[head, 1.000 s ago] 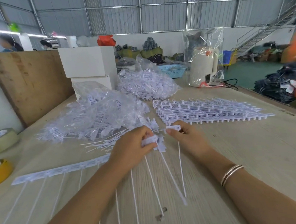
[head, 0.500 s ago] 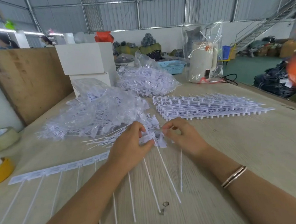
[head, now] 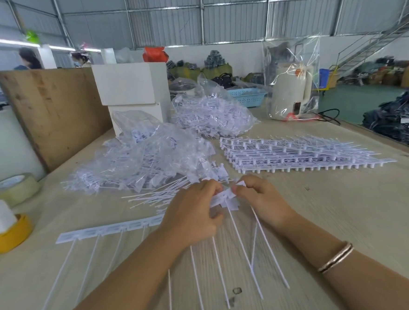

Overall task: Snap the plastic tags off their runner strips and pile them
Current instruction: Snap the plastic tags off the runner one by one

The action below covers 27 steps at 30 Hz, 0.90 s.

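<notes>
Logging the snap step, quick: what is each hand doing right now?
Left hand: grips the runner strip of tags.
Right hand: pinches one tag at the strip's end.

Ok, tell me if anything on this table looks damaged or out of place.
Only small things. A dark knot or chip marks the table near the front edge, among the tag tails. One tail under the right hand slants across its neighbours. The stack of runner strips lies tidy.
</notes>
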Available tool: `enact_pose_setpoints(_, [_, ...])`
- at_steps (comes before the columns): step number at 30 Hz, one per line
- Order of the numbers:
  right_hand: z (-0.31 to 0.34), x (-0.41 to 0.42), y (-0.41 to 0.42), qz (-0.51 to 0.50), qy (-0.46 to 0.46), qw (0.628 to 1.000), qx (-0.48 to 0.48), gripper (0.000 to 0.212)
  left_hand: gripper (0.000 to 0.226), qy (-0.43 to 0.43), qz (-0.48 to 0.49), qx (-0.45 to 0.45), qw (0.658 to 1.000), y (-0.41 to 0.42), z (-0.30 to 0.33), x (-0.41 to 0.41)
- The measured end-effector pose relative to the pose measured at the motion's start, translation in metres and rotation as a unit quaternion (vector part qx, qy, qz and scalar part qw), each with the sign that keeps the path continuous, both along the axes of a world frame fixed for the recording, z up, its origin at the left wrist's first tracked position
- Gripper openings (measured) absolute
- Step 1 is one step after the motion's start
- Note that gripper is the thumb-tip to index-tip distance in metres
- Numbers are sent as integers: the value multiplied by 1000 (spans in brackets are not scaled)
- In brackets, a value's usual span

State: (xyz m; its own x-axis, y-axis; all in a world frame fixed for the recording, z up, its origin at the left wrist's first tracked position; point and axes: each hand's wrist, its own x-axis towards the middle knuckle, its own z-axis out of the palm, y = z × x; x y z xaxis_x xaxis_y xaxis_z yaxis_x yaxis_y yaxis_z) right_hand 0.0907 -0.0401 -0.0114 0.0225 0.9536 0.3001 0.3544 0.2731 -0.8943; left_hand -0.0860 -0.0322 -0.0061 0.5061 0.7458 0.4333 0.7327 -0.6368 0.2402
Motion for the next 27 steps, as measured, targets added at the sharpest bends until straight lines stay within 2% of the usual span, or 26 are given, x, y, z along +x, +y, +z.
enact_pose_setpoints(4, [0,-5,-3,29,-19,999,32,23,16,-31,11,43,999,2,2,0])
enact_pose_setpoints(8, [1,-3,-6,50,-51,997,34,22,15,-36,9,42,998,3,1,-5])
enact_pose_setpoints(13, [1,-2,-4,35,-117,990,75,6,17,-45,14,7,999,5,-2,-7])
enact_pose_setpoints(19, [3,-3,-5,24,-131,979,157,21,13,-142,-10,-74,987,8,-3,-8])
enact_pose_setpoints(22, [2,-3,-4,17,-134,976,173,24,6,-170,-18,-95,981,10,-3,-7])
enact_pose_setpoints(25, [3,-4,-7,-3,-159,969,188,29,15,-215,-48,-133,966,7,-3,-5])
enact_pose_setpoints(27, [3,-4,-8,-3,-143,975,170,28,9,-221,-47,-127,966,6,-3,-4])
